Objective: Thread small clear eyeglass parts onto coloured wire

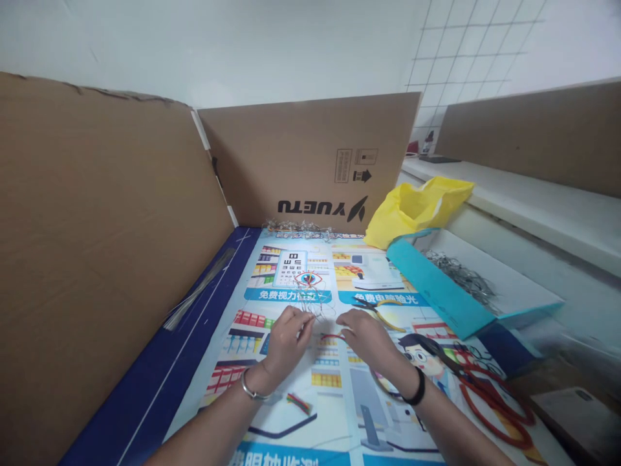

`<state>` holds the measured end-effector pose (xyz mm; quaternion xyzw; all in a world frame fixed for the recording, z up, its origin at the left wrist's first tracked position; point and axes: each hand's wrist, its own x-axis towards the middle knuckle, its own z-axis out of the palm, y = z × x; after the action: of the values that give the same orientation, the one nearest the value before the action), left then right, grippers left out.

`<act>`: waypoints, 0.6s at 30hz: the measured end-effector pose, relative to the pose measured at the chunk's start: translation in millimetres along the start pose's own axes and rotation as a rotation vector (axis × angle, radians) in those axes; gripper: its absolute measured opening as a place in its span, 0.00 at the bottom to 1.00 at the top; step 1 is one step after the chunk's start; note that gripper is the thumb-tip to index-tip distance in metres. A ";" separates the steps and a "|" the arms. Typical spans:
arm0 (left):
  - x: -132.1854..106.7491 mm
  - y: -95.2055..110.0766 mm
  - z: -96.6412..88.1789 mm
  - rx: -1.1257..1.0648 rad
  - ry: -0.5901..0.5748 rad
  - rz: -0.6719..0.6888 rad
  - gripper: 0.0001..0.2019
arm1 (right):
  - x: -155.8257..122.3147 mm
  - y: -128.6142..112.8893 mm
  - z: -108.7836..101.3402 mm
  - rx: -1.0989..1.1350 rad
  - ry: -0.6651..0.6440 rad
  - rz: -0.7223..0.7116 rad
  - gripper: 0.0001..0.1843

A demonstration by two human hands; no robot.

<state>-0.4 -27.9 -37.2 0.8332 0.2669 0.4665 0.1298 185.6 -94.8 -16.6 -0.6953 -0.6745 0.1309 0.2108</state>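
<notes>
My left hand [290,335] has its thumb and fingers pinched on a thin wire piece [315,316], whose fine loops spread over the printed mat [334,388]. To the right, my right hand [366,335] is closed, fingers bent downward. A slim red strip [332,336] runs out from beneath its fingertips; whether they grip it is hidden. Just beyond that hand lie pliers with yellow handles [391,315]. A small bundle of coloured strands [299,404] rests on the mat nearer me, between my forearms.
Cardboard panels [310,155] stand at the back and left. On the right are a blue box [441,291] holding tangled wires [460,277], a yellow bag [417,207] and red-handled scissors [499,401]. Straight wires [198,291] lie at left; a wire heap [298,226] sits at the back.
</notes>
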 end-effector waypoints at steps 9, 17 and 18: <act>0.1 1.3 -0.4 0.002 -0.008 -0.010 0.06 | 3.4 -12.0 -6.9 -0.072 -0.011 -0.029 0.11; 1.3 1.7 0.0 0.009 -0.002 -0.011 0.06 | 8.2 -20.5 9.3 -0.213 -0.141 -0.064 0.09; 1.4 1.7 0.0 0.010 -0.004 -0.012 0.06 | 8.7 -20.6 11.0 -0.221 -0.156 -0.063 0.10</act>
<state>0.7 -28.5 -35.4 0.8333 0.2738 0.4626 0.1289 162.8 -84.8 -15.6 -0.6804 -0.7207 0.1028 0.0837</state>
